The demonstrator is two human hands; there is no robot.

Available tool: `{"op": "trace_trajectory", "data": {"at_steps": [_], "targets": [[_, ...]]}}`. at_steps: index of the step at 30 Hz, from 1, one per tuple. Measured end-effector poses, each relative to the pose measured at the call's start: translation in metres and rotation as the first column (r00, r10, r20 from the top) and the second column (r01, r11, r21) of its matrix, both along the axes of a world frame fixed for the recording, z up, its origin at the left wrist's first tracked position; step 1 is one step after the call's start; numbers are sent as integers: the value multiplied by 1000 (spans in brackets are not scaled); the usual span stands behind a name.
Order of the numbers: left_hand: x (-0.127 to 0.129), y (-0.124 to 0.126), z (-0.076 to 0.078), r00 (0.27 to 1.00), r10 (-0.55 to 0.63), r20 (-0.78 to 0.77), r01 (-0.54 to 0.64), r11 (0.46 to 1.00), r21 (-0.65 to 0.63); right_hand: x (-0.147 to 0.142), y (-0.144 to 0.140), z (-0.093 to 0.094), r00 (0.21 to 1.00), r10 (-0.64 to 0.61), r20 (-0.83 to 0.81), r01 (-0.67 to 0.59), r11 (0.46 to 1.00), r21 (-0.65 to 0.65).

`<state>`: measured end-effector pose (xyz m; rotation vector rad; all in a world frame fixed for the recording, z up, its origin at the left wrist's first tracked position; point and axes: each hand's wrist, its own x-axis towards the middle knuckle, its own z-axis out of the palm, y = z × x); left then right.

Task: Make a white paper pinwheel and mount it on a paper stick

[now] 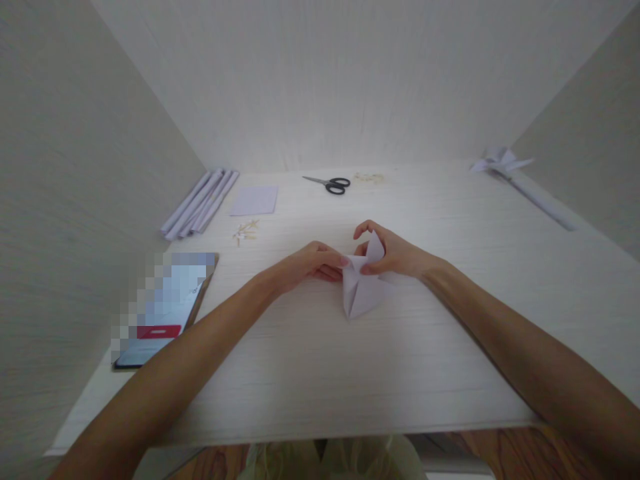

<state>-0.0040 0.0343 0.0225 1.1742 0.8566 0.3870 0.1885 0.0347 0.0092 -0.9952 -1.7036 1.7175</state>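
Observation:
A white paper pinwheel (pixel 364 299) with folded, pointed blades is held just above the middle of the table. My left hand (pixel 319 261) pinches its left side near the centre, thumb on top. From the other side my right hand (pixel 393 252) grips it, with the thumb on the centre and the index finger curled above. One blade stands up by the right fingers, and another points down toward me. The undersides of the paper and some fingertips are hidden.
Black-handled scissors (pixel 336 185) lie at the back near small pale sticks (pixel 369 178). Rolled paper tubes (pixel 200 204), a square paper stack (pixel 255 200), more small sticks (pixel 246 231) and a tablet (pixel 167 310) lie left. A pinwheel on a paper tube (pixel 533 193) lies right. Walls enclose the table.

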Motion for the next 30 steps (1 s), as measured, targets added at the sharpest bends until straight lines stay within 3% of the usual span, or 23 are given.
{"op": "trace_trajectory", "data": {"at_steps": [4,8,15,24,30], "targets": [[2,-3,5,994,-42,-100,46,998,39,-1,-2,3,996,61,60,-63,998,23],[5,-7,5,974,-16,-225,48,989,138,-4,-5,4,998,40,47,-42,998,37],[7,-6,-5,972,63,-228,-16,979,203,-7,-7,2,999,-35,20,34,998,62],[10,-7,-3,947,99,-306,-24,971,238,-6,-6,0,998,-57,25,56,996,64],[10,-6,-10,918,147,-369,-10,937,348,-6,-6,-1,998,-68,17,66,995,76]]}}
